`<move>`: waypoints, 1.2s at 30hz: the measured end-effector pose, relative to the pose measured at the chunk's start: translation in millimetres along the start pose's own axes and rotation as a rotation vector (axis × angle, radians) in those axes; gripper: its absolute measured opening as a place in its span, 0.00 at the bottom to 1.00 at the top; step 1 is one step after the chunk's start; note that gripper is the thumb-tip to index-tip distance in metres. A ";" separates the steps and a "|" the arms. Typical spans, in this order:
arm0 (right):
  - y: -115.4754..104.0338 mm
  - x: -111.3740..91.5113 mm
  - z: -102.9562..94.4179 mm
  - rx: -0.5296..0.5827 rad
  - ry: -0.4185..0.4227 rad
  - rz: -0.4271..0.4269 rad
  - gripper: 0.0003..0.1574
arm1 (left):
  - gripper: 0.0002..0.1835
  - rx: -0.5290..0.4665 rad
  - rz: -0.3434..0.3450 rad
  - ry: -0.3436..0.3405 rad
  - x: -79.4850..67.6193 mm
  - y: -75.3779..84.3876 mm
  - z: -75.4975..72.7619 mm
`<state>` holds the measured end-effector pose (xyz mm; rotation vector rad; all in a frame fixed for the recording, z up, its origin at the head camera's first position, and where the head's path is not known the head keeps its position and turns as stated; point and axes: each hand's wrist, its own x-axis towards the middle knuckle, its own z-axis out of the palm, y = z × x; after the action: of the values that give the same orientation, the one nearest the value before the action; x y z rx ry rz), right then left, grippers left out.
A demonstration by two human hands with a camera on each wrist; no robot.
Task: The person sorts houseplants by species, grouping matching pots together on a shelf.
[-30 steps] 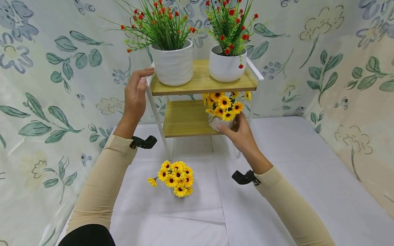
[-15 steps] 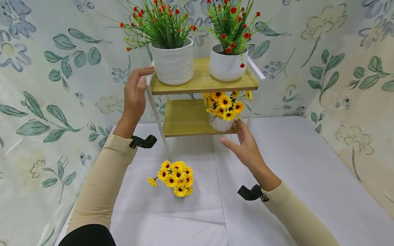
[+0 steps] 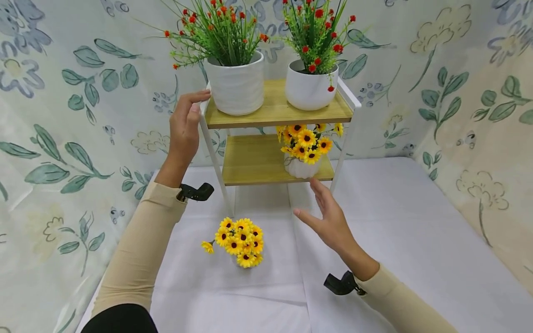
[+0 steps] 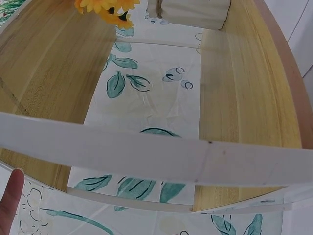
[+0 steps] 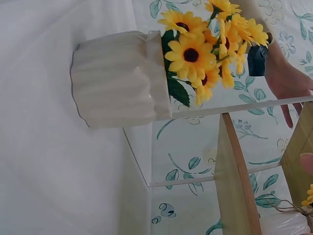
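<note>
My left hand (image 3: 185, 127) rests its fingertips on the upper left side of a two-tier shelf (image 3: 258, 162) with wooden boards and a white frame. On the lower board, at the right, stands a white pot (image 3: 300, 167) of yellow sunflowers (image 3: 308, 138). Just below and in front of that pot is my right hand (image 3: 331, 226), fingers extended and holding nothing. A second sunflower pot stands on the white cloth in front of the shelf; its blossoms (image 3: 241, 243) hide most of it in the head view. The right wrist view shows this pot's ribbed white side (image 5: 117, 81).
On the top board stand two white pots, a larger left one (image 3: 235, 88) and a smaller right one (image 3: 311, 88), with red-flowered green plants. A white cloth (image 3: 374, 208) covers the table. Floral fabric (image 3: 387, 83) hangs behind and at both sides.
My right hand has let go of the sunflower pot on the lower board and drawn back down toward me. The pot stays there. My left hand keeps its place on the shelf.
</note>
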<state>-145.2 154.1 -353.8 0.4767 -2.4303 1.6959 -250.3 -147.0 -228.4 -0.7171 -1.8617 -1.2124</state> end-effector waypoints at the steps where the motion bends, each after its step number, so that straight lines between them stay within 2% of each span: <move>1: 0.8 -1.1 2.1 -0.003 -0.005 -0.002 0.52 | 0.26 -0.002 0.000 0.001 0.4 -0.1 0.0; 5: 18.7 -3.7 11.5 -0.027 -0.038 -0.013 0.53 | 0.26 -0.006 -0.007 -0.003 0.8 -0.4 0.2; 8: 24.3 -6.3 18.6 -0.031 -0.084 -0.015 0.55 | 0.25 0.000 0.003 -0.003 1.6 0.0 0.3; 14: 30.8 -11.1 34.1 -0.028 -0.191 -0.011 0.57 | 0.25 -0.017 0.022 -0.009 2.8 1.4 0.3; 22: 36.9 -11.5 53.3 -0.108 -0.339 -0.031 0.60 | 0.25 0.001 0.026 -0.005 3.6 3.0 -0.9; 28: 42.3 -11.1 66.3 -0.167 -0.442 -0.001 0.60 | 0.25 0.000 0.011 -0.003 3.3 3.2 -0.5; 36: 53.2 -6.0 83.2 -0.151 -0.528 0.010 0.60 | 0.25 0.003 0.007 -0.006 2.4 1.1 -1.8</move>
<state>-151.8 94.3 -432.3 0.9992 -2.8857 1.5189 -250.1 -148.1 -225.4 -0.7259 -1.8637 -1.2037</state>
